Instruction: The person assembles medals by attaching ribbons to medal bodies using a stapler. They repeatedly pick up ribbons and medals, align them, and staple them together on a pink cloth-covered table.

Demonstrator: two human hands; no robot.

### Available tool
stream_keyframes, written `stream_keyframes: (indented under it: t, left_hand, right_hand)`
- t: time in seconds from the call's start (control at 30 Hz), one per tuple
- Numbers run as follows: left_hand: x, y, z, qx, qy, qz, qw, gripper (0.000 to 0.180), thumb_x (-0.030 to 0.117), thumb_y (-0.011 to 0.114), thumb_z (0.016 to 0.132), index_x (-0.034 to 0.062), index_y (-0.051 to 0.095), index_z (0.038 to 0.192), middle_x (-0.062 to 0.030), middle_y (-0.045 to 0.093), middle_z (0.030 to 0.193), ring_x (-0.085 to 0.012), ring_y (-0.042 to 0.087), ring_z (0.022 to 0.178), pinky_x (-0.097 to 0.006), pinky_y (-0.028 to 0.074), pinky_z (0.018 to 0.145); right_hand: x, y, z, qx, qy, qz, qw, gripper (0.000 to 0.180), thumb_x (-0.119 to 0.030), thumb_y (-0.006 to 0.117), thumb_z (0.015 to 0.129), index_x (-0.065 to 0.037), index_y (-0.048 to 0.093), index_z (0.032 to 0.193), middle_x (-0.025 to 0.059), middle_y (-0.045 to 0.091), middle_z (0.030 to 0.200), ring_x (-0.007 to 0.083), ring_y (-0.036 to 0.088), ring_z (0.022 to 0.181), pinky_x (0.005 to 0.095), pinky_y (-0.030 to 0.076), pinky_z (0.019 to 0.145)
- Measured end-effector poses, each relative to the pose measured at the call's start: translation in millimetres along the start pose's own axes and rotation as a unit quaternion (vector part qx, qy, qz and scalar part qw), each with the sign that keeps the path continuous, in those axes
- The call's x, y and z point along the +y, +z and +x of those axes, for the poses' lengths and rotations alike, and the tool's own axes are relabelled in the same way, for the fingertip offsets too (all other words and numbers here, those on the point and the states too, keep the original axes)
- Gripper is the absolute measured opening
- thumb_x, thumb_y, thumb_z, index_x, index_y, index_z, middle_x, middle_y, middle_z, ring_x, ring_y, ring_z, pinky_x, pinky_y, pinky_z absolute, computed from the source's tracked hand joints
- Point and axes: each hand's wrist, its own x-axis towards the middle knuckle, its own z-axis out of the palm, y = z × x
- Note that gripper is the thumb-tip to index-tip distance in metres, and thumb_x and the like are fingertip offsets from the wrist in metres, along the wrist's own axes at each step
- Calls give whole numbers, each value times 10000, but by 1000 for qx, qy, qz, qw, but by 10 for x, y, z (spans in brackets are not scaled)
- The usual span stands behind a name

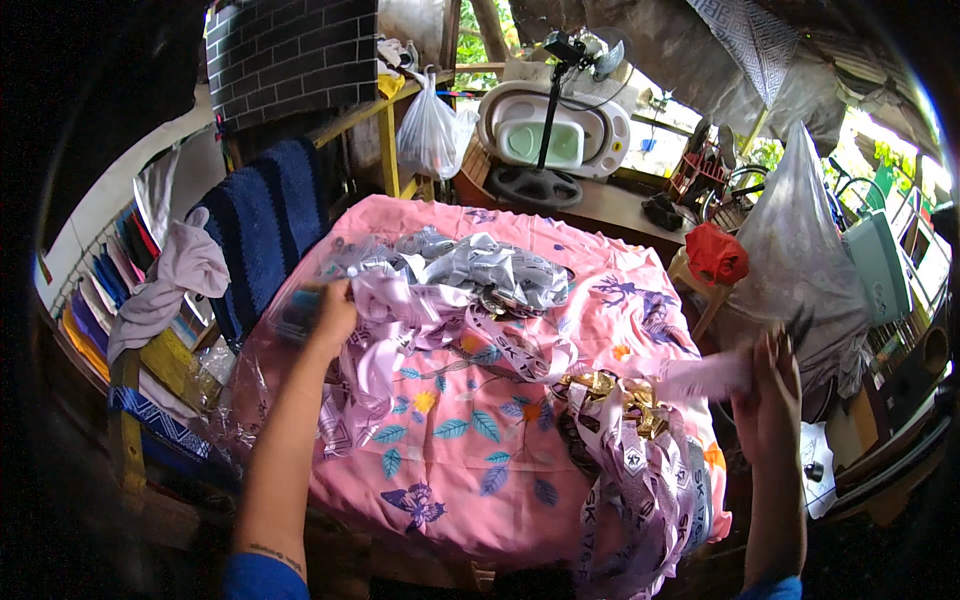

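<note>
We have both arms reaching up from the lower edge of the view, blue sleeves showing at the bottom, with the hands set well apart over the pink-covered table (pixel 490 525).

Our left forearm slants away and slightly to the right, coming in over the table's left edge. The left hand (pixel 336 312) stops near the far left corner, bent at the wrist, its back toward us. It meets the left side of the lilac ribbon heap (pixel 415 305); its fingertips are hidden, so we cannot tell whether it grasps the ribbon or only rests against it.

Our right forearm rises nearly straight up, beyond the table's right edge. The right hand (pixel 770 385) is raised, its fingers bent and pointing upward, pinching one end of a lilac strip (pixel 705 377). The strip runs roughly level from the hand back over the right edge. A dark pointed object (pixel 799 325) shows at the fingertips, too blurred for us to name.

Between the hands, a printed ribbon length (pixel 505 345) crosses the cloth. Silver-grey ribbon (pixel 500 272) lies bunched toward the far edge, behind the lilac heap. Toward the near right corner, we see gold ribbon (pixel 605 390) with lilac loops (pixel 635 490) beside it, the loops drooping over the near edge.
</note>
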Motion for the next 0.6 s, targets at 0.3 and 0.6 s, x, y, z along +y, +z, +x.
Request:
stream_keyframes:
  t: [0.3, 0.6]
  left_hand:
    - [-104, -616, 299, -23, -109, 42, 993, 369, 28, 718, 726, 22, 633, 1085, -93, 686, 937, -201, 652, 816, -317, 513, 713]
    - [1041, 96, 195, 34, 215, 494, 842, 617, -31, 631, 744, 61, 497, 1339, -177, 555, 1298, -374, 559, 1143, -434, 431, 1000]
  right_hand:
    - [-159, -1056, -1373, -130, 219, -205, 945, 452, -440, 637, 889, -38, 509, 1053, 13, 509, 743, 110, 504, 661, 308, 433, 601]
    - [-353, -530, -1406, -104, 103, -402, 904, 118, -84, 590, 918, -3, 504, 927, 81, 587, 881, 165, 544, 752, 285, 472, 704]
